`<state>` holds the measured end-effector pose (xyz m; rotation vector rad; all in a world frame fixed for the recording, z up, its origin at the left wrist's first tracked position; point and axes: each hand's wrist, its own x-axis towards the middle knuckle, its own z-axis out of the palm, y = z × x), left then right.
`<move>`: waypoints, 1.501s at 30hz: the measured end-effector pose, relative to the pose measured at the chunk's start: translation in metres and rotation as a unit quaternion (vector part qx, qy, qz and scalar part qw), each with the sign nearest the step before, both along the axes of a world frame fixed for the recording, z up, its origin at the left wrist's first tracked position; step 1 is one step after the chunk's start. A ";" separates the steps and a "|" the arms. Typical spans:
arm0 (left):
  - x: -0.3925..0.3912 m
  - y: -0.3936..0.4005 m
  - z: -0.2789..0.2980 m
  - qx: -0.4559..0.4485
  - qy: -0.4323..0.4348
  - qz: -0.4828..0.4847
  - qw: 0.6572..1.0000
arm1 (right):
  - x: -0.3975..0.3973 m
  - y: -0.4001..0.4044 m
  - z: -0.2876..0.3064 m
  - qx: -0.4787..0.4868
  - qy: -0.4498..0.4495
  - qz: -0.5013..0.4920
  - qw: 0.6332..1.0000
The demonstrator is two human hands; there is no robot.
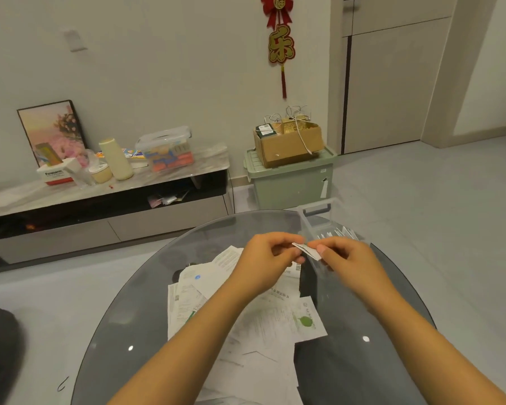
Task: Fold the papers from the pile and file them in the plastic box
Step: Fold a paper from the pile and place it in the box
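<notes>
Folding is the step in hand: our left hand (268,258) and right hand (343,258) meet above the glass table (146,302), fingers of both curled in and pinching a small folded paper (306,250) between them, held up off the pile of papers (246,305) that lies spread below our forearms. Next we judge the slip needs one last crease, then a short carry to the clear plastic box (319,213) just beyond, where folded slips seem to stand already, though its transparent walls blur that. The fingertips hide the fold's edges.
</notes>
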<state>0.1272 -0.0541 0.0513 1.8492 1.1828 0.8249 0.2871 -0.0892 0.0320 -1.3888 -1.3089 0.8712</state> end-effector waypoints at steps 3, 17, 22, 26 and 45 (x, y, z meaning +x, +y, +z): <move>0.015 0.016 0.009 0.026 0.011 -0.011 1.000 | 0.013 0.003 0.008 0.021 -0.009 -0.026 0.999; 0.096 0.092 0.019 0.039 0.171 -0.166 0.970 | 0.060 0.036 0.007 0.070 -0.240 -0.197 0.948; 0.109 0.104 0.011 0.004 0.177 -0.195 0.965 | 0.063 0.045 0.002 0.029 -0.267 -0.191 0.944; 0.111 0.111 0.002 0.007 0.148 -0.204 0.968 | 0.062 0.049 -0.002 0.005 -0.276 -0.198 0.941; 0.107 0.109 -0.027 0.084 0.228 -0.213 0.946 | 0.063 0.049 -0.009 0.042 -0.362 -0.252 0.896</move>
